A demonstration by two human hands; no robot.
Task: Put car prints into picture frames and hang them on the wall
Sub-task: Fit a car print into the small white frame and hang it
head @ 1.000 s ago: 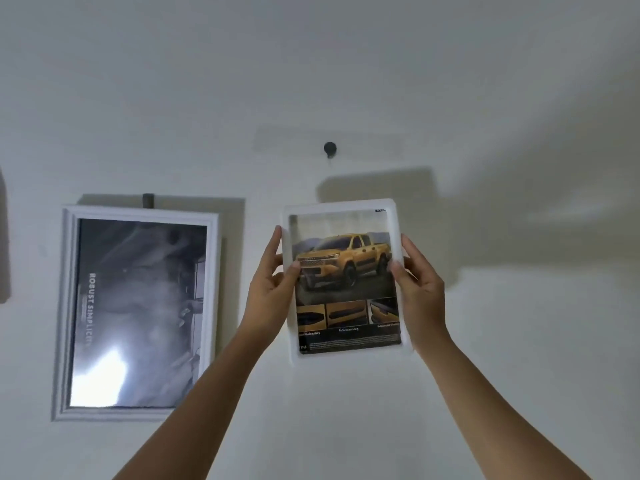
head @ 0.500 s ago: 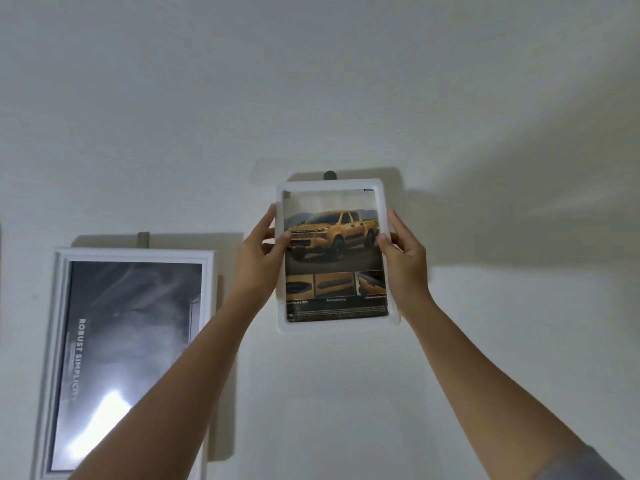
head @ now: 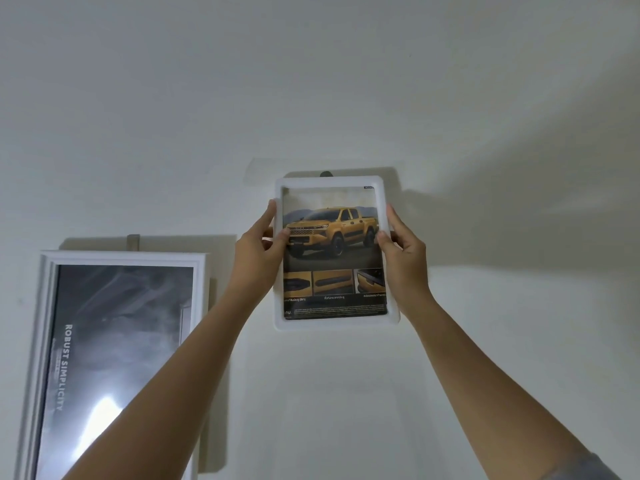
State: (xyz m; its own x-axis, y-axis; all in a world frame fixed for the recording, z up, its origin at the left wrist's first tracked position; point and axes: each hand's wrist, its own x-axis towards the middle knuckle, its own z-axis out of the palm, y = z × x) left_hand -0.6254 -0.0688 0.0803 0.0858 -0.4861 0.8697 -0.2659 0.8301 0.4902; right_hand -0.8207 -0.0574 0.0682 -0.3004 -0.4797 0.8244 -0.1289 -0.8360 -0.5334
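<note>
A small white picture frame (head: pixel 332 181) with a yellow pickup-truck print (head: pixel 334 251) is held flat against the white wall. My left hand (head: pixel 258 244) grips its left edge, thumb on the front. My right hand (head: pixel 403 247) grips the right edge the same way. The frame's top edge sits just under a dark wall hook (head: pixel 325 173), which peeks out above it. Whether the frame hangs on the hook is hidden.
A larger white frame (head: pixel 41 341) with a dark print reading "ROBUST SIMPLICITY" hangs on the wall at lower left, under its own hook (head: pixel 133 241). My left forearm crosses in front of its lower right corner. Bare white wall fills the right side.
Both hands have raised the small frame up the wall until its top edge reached the hook. Since half a second ago it has hardly moved.
</note>
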